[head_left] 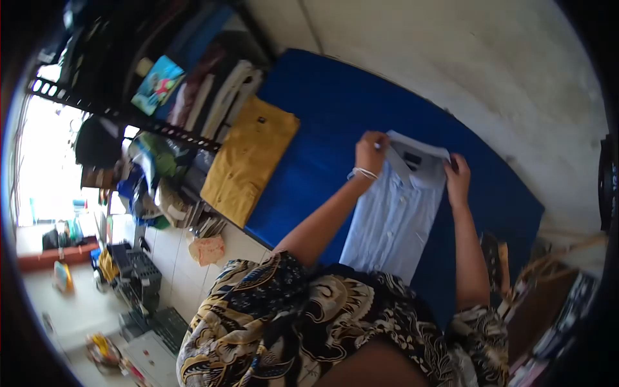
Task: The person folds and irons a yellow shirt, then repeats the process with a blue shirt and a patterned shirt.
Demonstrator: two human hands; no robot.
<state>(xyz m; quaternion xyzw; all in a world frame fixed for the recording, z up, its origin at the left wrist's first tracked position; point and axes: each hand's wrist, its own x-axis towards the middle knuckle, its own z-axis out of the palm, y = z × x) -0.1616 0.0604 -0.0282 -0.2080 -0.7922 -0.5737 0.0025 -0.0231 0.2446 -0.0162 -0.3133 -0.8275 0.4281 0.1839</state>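
A light blue buttoned shirt [389, 222], folded into a long rectangle, lies on the blue table surface [335, 106] with its collar at the far end. My left hand [372, 155], with white bands at the wrist, is closed at the collar's left corner. At the collar's right corner, my right hand [457, 179] pinches the edge between thumb and fingers. A dark label shows inside the collar. The shirt's near end meets my patterned clothing. To the left, a folded mustard shirt [250, 161] lies along the table's edge.
A dark metal rack [116, 115] with stacked fabrics stands at the left. Clothes [161, 184] are heaped below it. The wall [503, 77] runs behind the table. Black crates [138, 267] are on the tiled floor at lower left. Wooden pieces [561, 258] stand at the right.
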